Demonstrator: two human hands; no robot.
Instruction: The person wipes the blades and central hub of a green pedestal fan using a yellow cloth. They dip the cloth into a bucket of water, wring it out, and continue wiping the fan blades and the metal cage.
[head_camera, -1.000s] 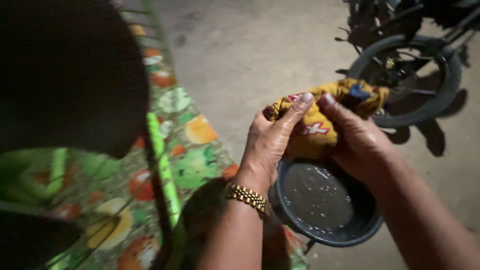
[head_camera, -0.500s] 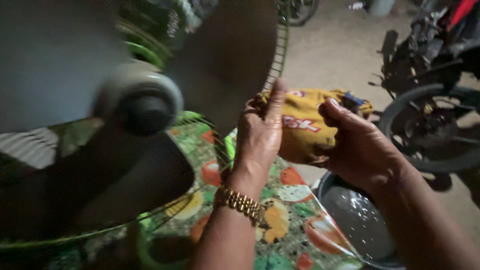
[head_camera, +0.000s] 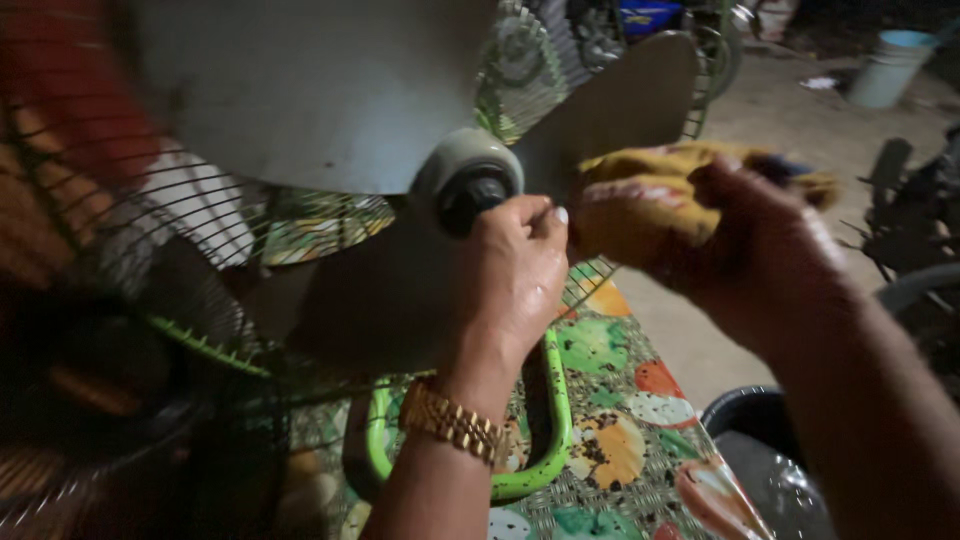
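Observation:
A fan with grey blades (head_camera: 330, 100) and a round hub (head_camera: 468, 182) fills the upper left, backed by a green wire guard (head_camera: 200, 330). My left hand (head_camera: 510, 275), with a gold watch on the wrist, rests just below the hub, fingers curled against a blade. My right hand (head_camera: 765, 245) grips a bunched yellow cloth (head_camera: 640, 205) and presses it to the right-hand blade (head_camera: 625, 105).
The fan stands on a fruit-patterned table cover (head_camera: 610, 440). A dark basin of water (head_camera: 770, 460) sits at the lower right on the ground. A motorbike wheel (head_camera: 925, 290) is at the right edge, a pale bucket (head_camera: 890, 65) far back.
The view swung up and left from the basin to the fan. Both hands carried the yellow cloth up to the fan blades; the left hand let go of it and moved to the hub.

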